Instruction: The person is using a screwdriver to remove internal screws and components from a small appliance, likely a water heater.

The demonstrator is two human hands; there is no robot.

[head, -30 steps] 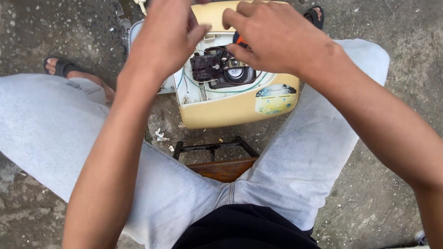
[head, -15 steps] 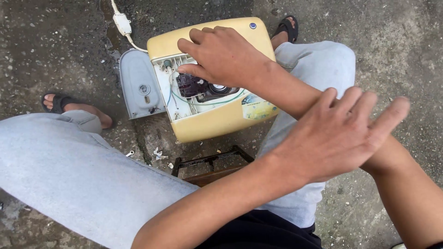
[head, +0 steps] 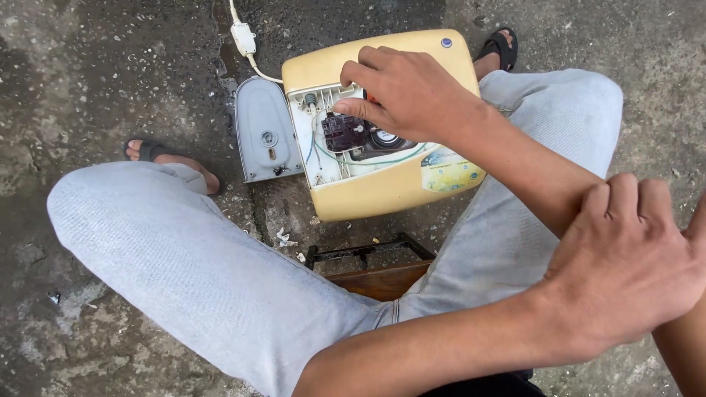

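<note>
A yellow appliance casing (head: 390,195) lies open on the concrete between my feet, showing a dark component (head: 340,132), a round dial and thin wires. My right hand (head: 408,92) rests on the opening. Its fingertips are pinched at the dark component, with a small red item under the fingers that I cannot identify. My left hand (head: 625,268) is crossed over to the right and lies on my right forearm, holding nothing, fingers loosely bent.
A grey cover plate (head: 265,136) lies flat against the casing's left side. A white cord with an inline switch (head: 243,37) runs off the top edge. I sit on a low wooden stool (head: 375,276), knees spread, sandalled feet (head: 158,152) on wet concrete.
My left hand left the casing, swung across to the right and settled on my right forearm. My right hand stayed on the open casing. The view has shifted.
</note>
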